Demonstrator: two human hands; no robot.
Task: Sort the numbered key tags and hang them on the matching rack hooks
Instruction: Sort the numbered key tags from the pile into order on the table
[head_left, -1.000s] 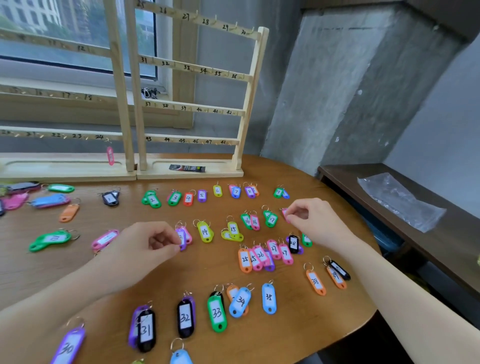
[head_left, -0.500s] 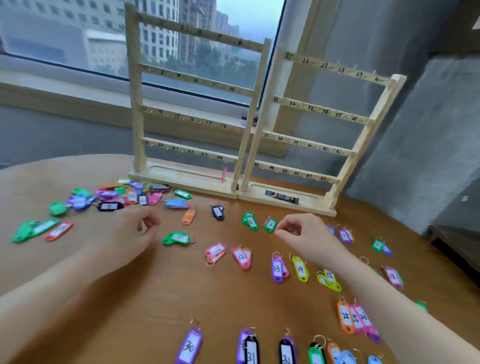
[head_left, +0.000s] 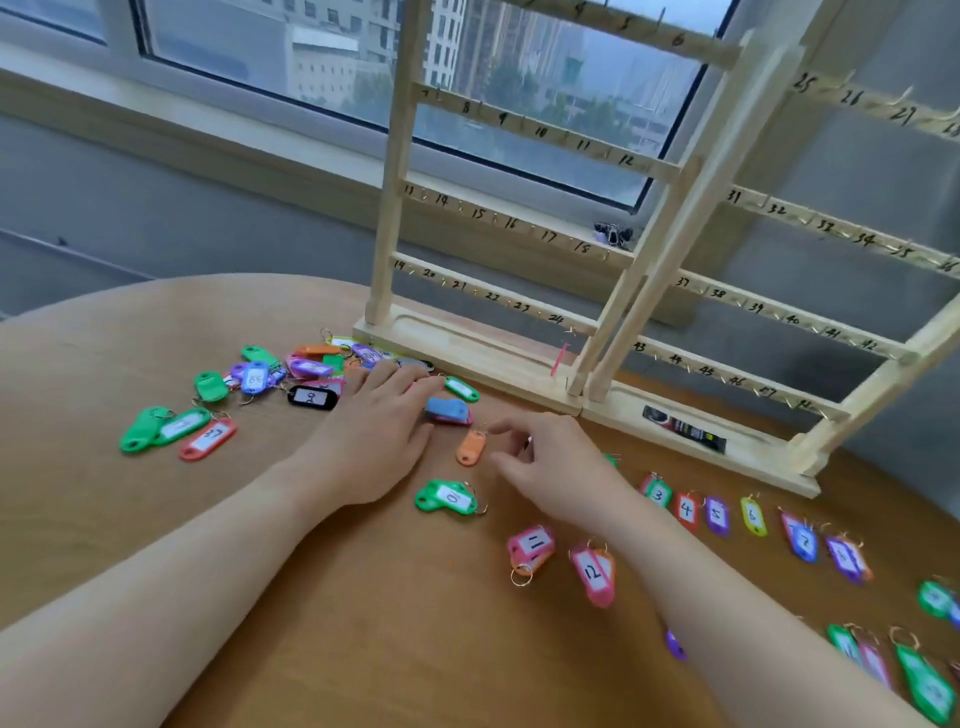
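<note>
We are sorting numbered key tags on the round wooden table (head_left: 156, 519), and the layout is telling us why things are lying as they are. At three to four o'clock from our hands we are keeping the ordered run, tags 3 (head_left: 656, 492), 4 (head_left: 687, 510) and onward, with tag 11 (head_left: 532, 545) and tag 12 (head_left: 595, 572) below, so they are reading in sequence before hanging. At ten o'clock the unsorted pile (head_left: 291, 371) is waiting, tags lying any way up. The wooden rack (head_left: 467, 345) is standing at twelve o'clock, nearly all its hooks bare; only one pink tag (head_left: 560, 358) is hanging under hook 24.

Our left hand (head_left: 374, 441) is lying palm down, fingers fairly straight and spread, fingertips resting at the pile's edge beside a blue tag (head_left: 447, 410); it is gripping nothing. Our right hand (head_left: 556, 467) is hovering just right of a face-down orange tag (head_left: 471, 448), thumb and forefinger curved toward each other but apart, holding nothing that we can make out. Green tag 10 (head_left: 451, 498) is lying at six o'clock from the orange one. We are judging the orange tag as the next pick, likely needing a flip to read its number.
</note>
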